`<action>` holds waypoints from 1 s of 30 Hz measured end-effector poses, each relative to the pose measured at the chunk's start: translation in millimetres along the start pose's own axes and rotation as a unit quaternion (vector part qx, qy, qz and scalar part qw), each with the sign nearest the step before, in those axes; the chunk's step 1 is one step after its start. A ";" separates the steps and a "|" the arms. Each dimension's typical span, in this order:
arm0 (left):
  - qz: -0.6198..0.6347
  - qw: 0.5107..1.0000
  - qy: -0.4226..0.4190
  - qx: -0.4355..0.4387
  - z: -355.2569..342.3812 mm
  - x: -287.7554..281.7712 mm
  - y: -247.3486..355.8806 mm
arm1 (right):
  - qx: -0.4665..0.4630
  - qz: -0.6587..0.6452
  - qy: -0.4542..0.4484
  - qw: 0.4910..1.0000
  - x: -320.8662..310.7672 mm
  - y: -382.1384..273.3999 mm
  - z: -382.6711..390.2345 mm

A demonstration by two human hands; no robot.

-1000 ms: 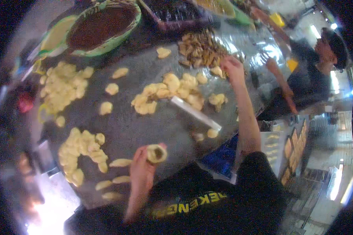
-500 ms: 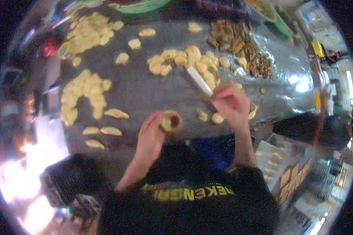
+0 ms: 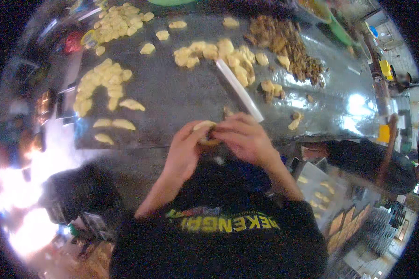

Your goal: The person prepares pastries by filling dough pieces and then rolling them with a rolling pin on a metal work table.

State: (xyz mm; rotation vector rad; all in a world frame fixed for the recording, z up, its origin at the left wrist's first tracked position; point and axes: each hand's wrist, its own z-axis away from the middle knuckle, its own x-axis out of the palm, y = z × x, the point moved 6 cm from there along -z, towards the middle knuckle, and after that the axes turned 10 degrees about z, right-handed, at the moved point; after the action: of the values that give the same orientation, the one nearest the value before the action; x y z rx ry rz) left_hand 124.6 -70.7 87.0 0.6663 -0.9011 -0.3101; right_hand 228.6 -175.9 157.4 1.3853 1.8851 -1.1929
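In the head view, the dough piece (image 3: 204, 125) is held up between the two hands, just over the near edge of the bench (image 3: 172, 97) and roughly midway along that edge. The left hand (image 3: 182, 151) has it from the left side, its fingers curled around the dough with no visible gap. The right hand (image 3: 246, 142) meets it from the opposite side, so the dough lies directly to the left of the right fingers and looks to be touching their tips. Those fingers are bunched and bent inward; whether they grip the dough or only press against it I cannot tell. Neither hand is clearly nearer, since both reach the piece. Its long axis is hidden behind the fingers, though a pale rim shows on top. Beyond the right hand, a white bar (image 3: 239, 89) lies aslant on the bench, its near end close to the knuckles and its far end leading towards the far edge. Four tapered dough pieces (image 3: 124, 124) lie well apart from the hands, towards the bench's near left corner.
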 end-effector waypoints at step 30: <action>-0.162 0.981 -0.001 0.105 2.3 -20.5 32.2 | 0.349 -0.131 0.098 0.923 31.8 -19.3 -14.7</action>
State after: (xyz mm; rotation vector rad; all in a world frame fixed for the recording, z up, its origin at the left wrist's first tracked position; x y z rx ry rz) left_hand 109.8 -36.7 96.3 1.0115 -0.8329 -0.5105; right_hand 200.9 -149.5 145.8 1.6826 1.9028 -2.0719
